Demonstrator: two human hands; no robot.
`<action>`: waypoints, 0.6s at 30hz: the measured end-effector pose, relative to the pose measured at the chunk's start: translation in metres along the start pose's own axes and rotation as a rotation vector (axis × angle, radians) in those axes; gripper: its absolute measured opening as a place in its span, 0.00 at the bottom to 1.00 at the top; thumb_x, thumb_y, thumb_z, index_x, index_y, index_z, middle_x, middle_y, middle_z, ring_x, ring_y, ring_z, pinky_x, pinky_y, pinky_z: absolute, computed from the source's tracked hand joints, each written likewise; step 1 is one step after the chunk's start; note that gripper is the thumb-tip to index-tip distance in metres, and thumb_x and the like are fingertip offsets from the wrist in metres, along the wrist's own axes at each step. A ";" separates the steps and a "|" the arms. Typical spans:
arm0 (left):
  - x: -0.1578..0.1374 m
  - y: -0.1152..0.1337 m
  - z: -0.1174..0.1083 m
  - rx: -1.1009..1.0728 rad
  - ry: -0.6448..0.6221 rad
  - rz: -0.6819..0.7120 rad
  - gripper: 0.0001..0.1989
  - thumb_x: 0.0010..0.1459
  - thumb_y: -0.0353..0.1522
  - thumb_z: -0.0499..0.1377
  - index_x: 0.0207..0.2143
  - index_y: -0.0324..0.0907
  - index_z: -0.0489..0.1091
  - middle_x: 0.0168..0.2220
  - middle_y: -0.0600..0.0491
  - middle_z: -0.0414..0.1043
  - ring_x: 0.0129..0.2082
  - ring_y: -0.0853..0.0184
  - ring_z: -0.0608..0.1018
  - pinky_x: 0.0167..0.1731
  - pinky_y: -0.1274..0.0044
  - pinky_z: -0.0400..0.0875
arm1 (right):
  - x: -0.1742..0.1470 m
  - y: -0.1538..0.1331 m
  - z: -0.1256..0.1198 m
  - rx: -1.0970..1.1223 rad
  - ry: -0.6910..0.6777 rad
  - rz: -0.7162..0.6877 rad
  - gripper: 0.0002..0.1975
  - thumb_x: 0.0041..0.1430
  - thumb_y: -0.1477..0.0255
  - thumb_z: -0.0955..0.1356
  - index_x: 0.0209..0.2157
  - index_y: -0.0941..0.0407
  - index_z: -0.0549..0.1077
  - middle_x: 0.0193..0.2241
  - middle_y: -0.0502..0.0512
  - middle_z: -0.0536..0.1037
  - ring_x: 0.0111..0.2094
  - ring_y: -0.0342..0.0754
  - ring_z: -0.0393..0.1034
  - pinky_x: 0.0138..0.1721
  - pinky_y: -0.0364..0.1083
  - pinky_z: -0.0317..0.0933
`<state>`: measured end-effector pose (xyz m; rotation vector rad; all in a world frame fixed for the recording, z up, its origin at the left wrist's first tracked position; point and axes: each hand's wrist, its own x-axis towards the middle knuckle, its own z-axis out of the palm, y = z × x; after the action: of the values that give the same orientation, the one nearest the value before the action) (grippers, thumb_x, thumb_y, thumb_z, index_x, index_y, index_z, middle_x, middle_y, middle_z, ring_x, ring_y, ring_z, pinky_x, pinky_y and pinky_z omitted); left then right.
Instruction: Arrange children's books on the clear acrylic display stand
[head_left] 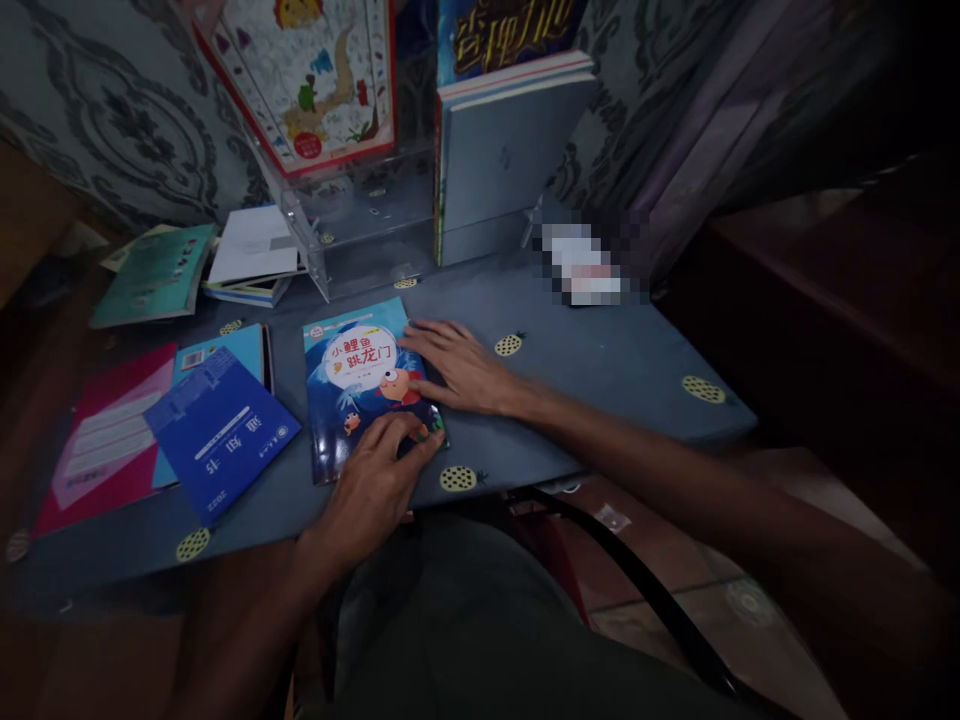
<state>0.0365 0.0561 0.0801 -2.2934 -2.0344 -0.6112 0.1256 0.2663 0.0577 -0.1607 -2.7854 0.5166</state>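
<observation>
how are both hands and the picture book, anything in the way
Left hand on picture book, lower right; right hand at its right edge. Book shut, flat on table, front up. Only hands cover it; blue booklet just left.

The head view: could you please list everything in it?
Fish book: 1, blue, front middle
Notice booklet: 1, dark blue, front left
Pink book: 1, pink, far left
Pale book: 1, light blue, partly under booklet
Green book: 1, green, back left
Book pile: 1, mostly white, back left
Clear stand: 1, transparent, back middle
Bordered book: 1, red and white, in stand
Upright books: several, grey and blue, back middle
Pixelated item: 1, mostly white, back right
Table: 1, bluish, under books
Backdrop: 1, patterned grey, behind table
Floor tiles: several, reddish, lower right
Clothing: count unclear, dark, bottom middle
Left hand: 1, bare, fish book's lower edge
Right hand: 1, bare, fish book's right edge
</observation>
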 end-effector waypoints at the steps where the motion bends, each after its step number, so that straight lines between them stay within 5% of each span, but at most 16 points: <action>1: -0.001 -0.001 0.001 -0.008 0.012 0.009 0.17 0.64 0.24 0.54 0.54 0.39 0.71 0.49 0.41 0.72 0.51 0.56 0.74 0.47 0.63 0.77 | -0.011 -0.004 -0.001 0.009 -0.017 0.001 0.30 0.68 0.55 0.62 0.64 0.57 0.62 0.65 0.65 0.64 0.68 0.60 0.52 0.65 0.64 0.48; 10: -0.012 -0.002 0.000 -0.249 0.104 -0.051 0.14 0.67 0.25 0.52 0.51 0.40 0.70 0.53 0.45 0.74 0.58 0.63 0.73 0.62 0.65 0.66 | -0.050 -0.012 -0.004 0.023 -0.159 -0.032 0.44 0.61 0.43 0.62 0.70 0.54 0.51 0.69 0.65 0.55 0.70 0.64 0.46 0.67 0.68 0.43; 18: -0.046 -0.018 -0.003 -0.069 0.065 -0.415 0.22 0.69 0.34 0.51 0.64 0.46 0.60 0.68 0.43 0.59 0.70 0.57 0.57 0.66 0.51 0.52 | -0.046 -0.004 0.001 0.017 -0.147 -0.044 0.47 0.58 0.43 0.66 0.71 0.50 0.48 0.69 0.62 0.55 0.69 0.65 0.48 0.66 0.69 0.46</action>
<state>0.0146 0.0138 0.0649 -1.8569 -2.5103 -0.7669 0.1691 0.2545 0.0454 -0.0593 -2.9183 0.5626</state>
